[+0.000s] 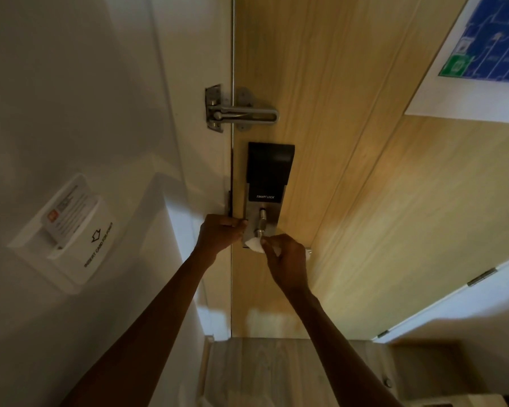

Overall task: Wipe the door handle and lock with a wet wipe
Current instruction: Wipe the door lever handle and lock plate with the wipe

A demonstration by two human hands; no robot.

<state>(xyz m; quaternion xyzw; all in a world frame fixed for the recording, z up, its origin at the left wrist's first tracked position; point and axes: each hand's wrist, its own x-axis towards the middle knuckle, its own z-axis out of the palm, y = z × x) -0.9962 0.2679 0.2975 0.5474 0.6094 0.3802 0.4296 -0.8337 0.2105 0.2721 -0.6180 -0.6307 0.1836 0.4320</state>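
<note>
Fingers (267, 244) of right hand (287, 259) pinched on white wet wipe (254, 245), pressed to neck of door handle (261, 223) at foot of lock (269, 171), presumably to scrub that joint. Left hand (219, 233) curled beside plate at door's (335, 142) latch edge, likely bracing; actual grip not discernible. Beyond: swing-bar guard (241, 111) above, evacuation plan (482, 39) toward door's upper right corner, card holder (68, 230) on white wall (71, 83), wood-look floor (262, 371); dim light.

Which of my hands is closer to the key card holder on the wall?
Left. The left hand is at the smart lock's wall-side edge, toward the key card holder; the right hand pinches the wet wipe on the lock's far side.
</note>
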